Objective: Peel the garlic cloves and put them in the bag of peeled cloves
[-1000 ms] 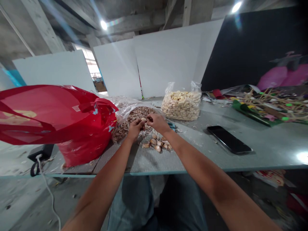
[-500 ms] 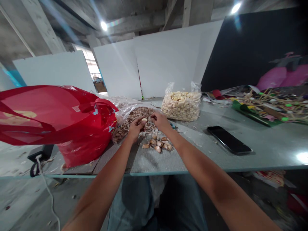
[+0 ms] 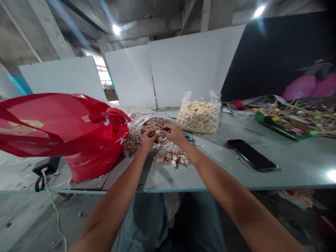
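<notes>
A pale garlic clove [image 3: 158, 132] is pinched in the fingers of my left hand [image 3: 148, 140]. My right hand [image 3: 173, 133] meets it there, its fingertips closed against the clove's other side. Below my hands, several unpeeled garlic cloves [image 3: 173, 157] lie in a small pile on the table. Behind and to the left of my hands, a clear plastic bag spills brown garlic skins [image 3: 154, 122]. A clear bag of peeled cloves [image 3: 199, 115] stands upright behind my right hand. Something with a blue handle [image 3: 188, 138] lies partly hidden beside my right wrist.
A big red bag [image 3: 97, 154] stands at the left, near a black adapter [image 3: 47, 166] with a white cable. On the right lie a black phone [image 3: 250, 154] and a heap of thin sticks [image 3: 296, 112] with coloured bits. The table's front edge [image 3: 170, 190] runs above my knees.
My right hand has moved left to the clove, and its fingertips now touch it. The left hand keeps hold of the clove. The whole view has shifted slightly.
</notes>
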Action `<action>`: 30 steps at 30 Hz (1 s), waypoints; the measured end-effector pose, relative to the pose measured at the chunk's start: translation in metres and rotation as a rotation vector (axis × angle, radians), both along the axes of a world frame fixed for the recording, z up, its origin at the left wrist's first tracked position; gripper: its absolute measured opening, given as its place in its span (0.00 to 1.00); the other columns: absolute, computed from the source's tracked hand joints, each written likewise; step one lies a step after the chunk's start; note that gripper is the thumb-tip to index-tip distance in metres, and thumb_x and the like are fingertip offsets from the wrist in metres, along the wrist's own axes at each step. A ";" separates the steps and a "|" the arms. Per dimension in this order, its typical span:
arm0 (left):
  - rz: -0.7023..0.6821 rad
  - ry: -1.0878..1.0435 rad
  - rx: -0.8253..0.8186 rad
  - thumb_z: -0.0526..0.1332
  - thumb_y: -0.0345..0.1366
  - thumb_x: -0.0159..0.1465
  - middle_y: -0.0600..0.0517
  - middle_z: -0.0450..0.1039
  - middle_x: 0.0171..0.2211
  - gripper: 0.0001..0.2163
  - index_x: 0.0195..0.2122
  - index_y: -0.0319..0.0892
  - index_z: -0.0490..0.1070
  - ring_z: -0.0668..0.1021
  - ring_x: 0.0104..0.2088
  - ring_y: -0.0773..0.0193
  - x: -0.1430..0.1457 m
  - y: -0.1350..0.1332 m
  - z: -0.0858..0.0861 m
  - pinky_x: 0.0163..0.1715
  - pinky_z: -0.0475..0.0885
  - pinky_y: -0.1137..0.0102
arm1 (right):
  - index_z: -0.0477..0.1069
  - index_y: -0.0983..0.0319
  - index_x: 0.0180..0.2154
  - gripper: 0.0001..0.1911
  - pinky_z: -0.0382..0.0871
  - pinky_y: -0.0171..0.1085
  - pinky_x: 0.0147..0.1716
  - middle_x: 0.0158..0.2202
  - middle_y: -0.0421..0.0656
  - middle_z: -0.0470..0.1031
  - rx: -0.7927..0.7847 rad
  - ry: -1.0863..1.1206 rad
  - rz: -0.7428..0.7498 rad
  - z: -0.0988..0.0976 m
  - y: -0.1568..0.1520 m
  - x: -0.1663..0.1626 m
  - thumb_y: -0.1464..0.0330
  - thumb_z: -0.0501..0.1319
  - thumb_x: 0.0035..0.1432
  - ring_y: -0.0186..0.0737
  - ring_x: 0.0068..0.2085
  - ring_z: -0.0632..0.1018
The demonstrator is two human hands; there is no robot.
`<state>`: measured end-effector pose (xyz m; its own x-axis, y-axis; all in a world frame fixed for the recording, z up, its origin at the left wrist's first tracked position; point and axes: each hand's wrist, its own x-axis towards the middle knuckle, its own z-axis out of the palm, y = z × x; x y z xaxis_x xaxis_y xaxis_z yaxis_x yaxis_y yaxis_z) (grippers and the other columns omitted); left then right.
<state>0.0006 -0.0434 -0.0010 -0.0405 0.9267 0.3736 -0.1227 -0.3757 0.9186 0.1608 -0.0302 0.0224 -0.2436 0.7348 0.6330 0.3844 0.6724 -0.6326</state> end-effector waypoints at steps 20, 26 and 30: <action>-0.078 -0.130 -0.128 0.71 0.45 0.47 0.57 0.68 0.25 0.25 0.45 0.43 0.72 0.71 0.21 0.73 -0.001 -0.005 0.004 0.20 0.65 0.76 | 0.76 0.63 0.41 0.12 0.69 0.34 0.38 0.39 0.44 0.79 0.063 -0.001 -0.014 -0.002 0.001 0.001 0.72 0.57 0.57 0.37 0.37 0.76; -0.142 -0.147 -0.122 0.71 0.45 0.48 0.55 0.72 0.31 0.25 0.47 0.45 0.71 0.72 0.21 0.73 -0.002 -0.004 0.002 0.21 0.68 0.75 | 0.77 0.62 0.41 0.11 0.70 0.35 0.38 0.37 0.43 0.80 0.054 -0.029 0.057 -0.001 -0.003 -0.001 0.66 0.61 0.58 0.37 0.35 0.78; -0.133 -0.103 -0.154 0.70 0.46 0.50 0.53 0.74 0.33 0.25 0.48 0.45 0.72 0.74 0.21 0.71 -0.002 -0.006 0.002 0.20 0.70 0.74 | 0.77 0.62 0.41 0.09 0.70 0.36 0.40 0.38 0.45 0.79 0.093 -0.092 0.030 0.002 -0.008 -0.001 0.68 0.61 0.58 0.38 0.38 0.78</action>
